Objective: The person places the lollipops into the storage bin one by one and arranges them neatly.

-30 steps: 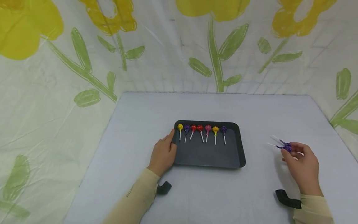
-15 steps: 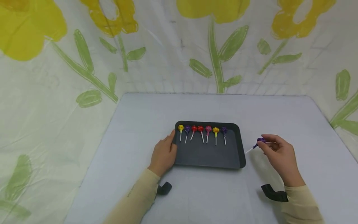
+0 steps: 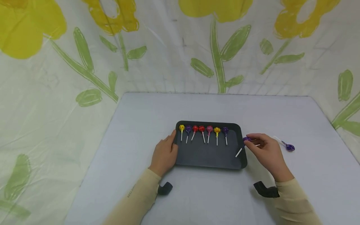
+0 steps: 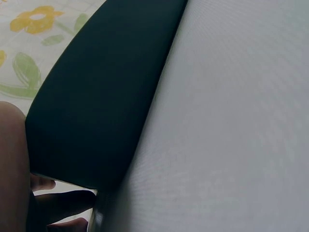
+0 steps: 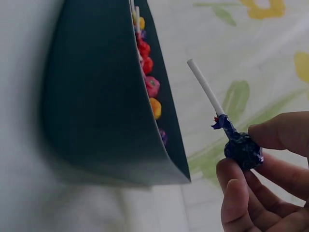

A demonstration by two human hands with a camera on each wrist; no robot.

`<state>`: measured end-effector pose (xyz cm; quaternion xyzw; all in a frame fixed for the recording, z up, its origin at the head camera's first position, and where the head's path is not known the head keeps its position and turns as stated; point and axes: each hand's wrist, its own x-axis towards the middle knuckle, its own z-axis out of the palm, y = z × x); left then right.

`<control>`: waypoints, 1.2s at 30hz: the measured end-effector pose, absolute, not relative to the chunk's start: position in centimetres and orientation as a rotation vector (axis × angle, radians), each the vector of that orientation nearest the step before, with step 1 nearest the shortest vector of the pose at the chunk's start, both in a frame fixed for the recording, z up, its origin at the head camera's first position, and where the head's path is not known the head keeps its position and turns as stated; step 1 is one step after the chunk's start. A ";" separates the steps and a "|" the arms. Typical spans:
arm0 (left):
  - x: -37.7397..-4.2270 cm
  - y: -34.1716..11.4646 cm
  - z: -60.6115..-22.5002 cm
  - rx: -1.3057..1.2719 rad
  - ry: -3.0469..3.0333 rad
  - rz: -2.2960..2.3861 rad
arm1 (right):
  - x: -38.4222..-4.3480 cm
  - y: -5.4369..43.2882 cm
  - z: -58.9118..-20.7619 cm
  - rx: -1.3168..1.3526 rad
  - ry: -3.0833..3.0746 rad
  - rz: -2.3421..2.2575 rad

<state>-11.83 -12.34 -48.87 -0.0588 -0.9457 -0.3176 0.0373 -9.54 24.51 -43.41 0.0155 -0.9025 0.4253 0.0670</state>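
Note:
A dark baking tray [image 3: 208,166] lies on the table, a row of wrapped lollipops [image 3: 201,128] along its far side. My left hand [image 3: 164,155] holds the tray's left edge, thumb at the rim. Between the thumb and fingers of my right hand [image 3: 267,153], a purple-wrapped lollipop [image 5: 244,150] is pinched by its candy end. Its white stick points toward the tray and, in the head view, overlaps the tray's right rim. Right of this hand, another purple lollipop [image 3: 290,147] lies on the table.
The white table [image 3: 213,200] runs back to a hanging cloth [image 3: 157,62] printed with yellow flowers and green leaves. A black curved mount [image 3: 165,189] juts from the left wrist, and a similar mount [image 3: 265,190] from the right.
My right hand has moved left with its purple lollipop, from the table's right side to the tray's right rim. The other purple lollipop stays on the table. My left hand keeps its place.

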 end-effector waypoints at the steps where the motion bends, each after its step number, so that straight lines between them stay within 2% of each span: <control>1: -11.8 -12.3 -48.9 -0.180 -2.902 -0.974 | -9.7 24.3 -43.4 0.054 -2.731 1.278; 15: -11.8 -12.3 -48.8 -0.187 -2.905 -0.954 | -11.3 21.0 -43.8 0.166 -2.812 1.211; 36: -11.8 -12.4 -48.6 -0.180 -2.918 -0.979 | -11.9 16.0 -45.4 0.259 -2.929 1.169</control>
